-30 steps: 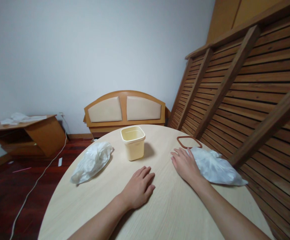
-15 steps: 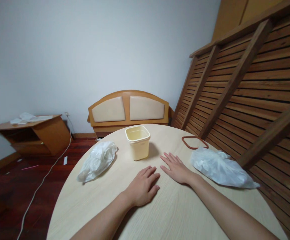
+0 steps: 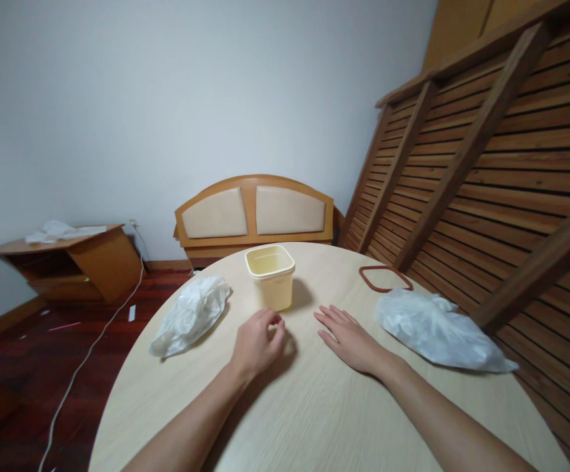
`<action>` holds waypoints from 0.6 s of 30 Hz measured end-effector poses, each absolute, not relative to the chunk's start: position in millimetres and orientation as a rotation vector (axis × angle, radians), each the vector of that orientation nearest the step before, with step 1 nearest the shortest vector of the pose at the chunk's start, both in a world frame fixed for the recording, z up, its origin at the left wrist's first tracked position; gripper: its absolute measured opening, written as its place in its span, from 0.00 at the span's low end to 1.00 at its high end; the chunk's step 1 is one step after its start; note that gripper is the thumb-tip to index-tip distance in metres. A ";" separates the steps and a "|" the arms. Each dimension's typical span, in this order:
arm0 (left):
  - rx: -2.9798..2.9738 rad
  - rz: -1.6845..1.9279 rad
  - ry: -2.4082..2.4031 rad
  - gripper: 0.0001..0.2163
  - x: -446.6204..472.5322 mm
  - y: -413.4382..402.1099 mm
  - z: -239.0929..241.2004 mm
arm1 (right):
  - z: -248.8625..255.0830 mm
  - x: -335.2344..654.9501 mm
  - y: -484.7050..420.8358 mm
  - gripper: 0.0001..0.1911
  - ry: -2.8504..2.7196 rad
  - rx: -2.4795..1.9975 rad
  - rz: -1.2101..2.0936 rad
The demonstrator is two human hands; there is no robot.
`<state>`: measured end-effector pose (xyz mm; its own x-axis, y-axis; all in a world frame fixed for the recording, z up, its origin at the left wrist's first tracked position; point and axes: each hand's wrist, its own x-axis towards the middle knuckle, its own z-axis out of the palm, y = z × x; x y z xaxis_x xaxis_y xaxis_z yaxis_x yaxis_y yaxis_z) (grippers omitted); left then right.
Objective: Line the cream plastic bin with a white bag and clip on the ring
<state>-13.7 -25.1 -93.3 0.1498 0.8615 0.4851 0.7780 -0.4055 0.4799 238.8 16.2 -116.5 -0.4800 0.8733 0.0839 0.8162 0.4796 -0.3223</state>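
My left hand (image 3: 258,341) is raised a little off the table, its fingers loosely curled with nothing visible in them. It is just in front of a pale yellow square plastic tub (image 3: 274,288), which stands upright with its top uncovered; whether they touch, I cannot tell. To the left of the hand lies a crumpled white plastic bag (image 3: 191,314). My right hand (image 3: 346,337) rests flat on the table, fingers stretched out. Right of it sits a second, knotted white plastic bag (image 3: 437,328) with something inside. Behind that bag lies a reddish-brown rounded-square ring (image 3: 386,279).
All this is on a round, light wood table (image 3: 304,419). A wooden slatted frame (image 3: 501,151) leans along the right side. Beyond the table are a headboard (image 3: 255,213) and a blank wall. A low cabinet (image 3: 83,262) and a cable (image 3: 86,360) are at left.
My left hand has lifted off the table, moved left and forward towards the tub, and its fingers have curled. My right hand stays flat. The view has shifted slightly.
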 end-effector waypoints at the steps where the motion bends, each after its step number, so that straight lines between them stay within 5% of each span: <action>1: 2.149 1.328 1.722 0.05 -19.9 -19.3 -93.6 | -116.0 239.3 15.6 0.29 -2.494 -1.451 0.352; 4: 1.917 1.670 1.807 0.13 -36.5 -2.4 -101.0 | -117.0 239.4 15.1 0.29 -2.483 -1.438 0.341; 10: 1.694 1.459 1.684 0.34 -37.3 16.5 -133.4 | -124.9 223.8 17.9 0.30 -2.301 -1.357 0.435; 18: 1.844 1.383 1.568 0.37 -33.5 14.7 -135.1 | -110.5 175.6 46.1 0.42 -2.035 -1.234 0.833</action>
